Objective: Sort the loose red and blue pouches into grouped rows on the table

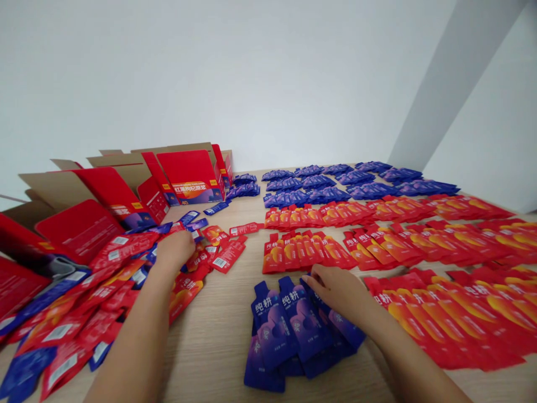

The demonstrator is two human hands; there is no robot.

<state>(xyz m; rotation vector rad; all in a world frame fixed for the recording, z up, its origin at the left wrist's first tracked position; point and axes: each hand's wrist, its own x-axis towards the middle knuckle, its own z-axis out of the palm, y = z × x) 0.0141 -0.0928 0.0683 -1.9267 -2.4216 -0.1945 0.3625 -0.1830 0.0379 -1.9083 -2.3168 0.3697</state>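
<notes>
My left hand [176,249] reaches into a loose pile of mixed red pouches [121,246] and blue pouches. Its fingers curl downward, and whatever they grip is hidden behind the hand. My right hand [338,288] rests over a fanned stack of blue-purple pouches [304,322] at the front middle of the table. Thumb and forefinger are closed at the neck of the rightmost blue pouch [346,324], which the hand partly covers. The stack's spouted tops point away from me, with printed fronts up.
Open red cartons [188,170] line the left side, flaps up. Rows of overlapping red pouches [306,252] fill the right, with stacks of blue pouches [323,195] behind them. A small blue stack [243,187] stands beside the far carton. A white wall [293,84] closes the back.
</notes>
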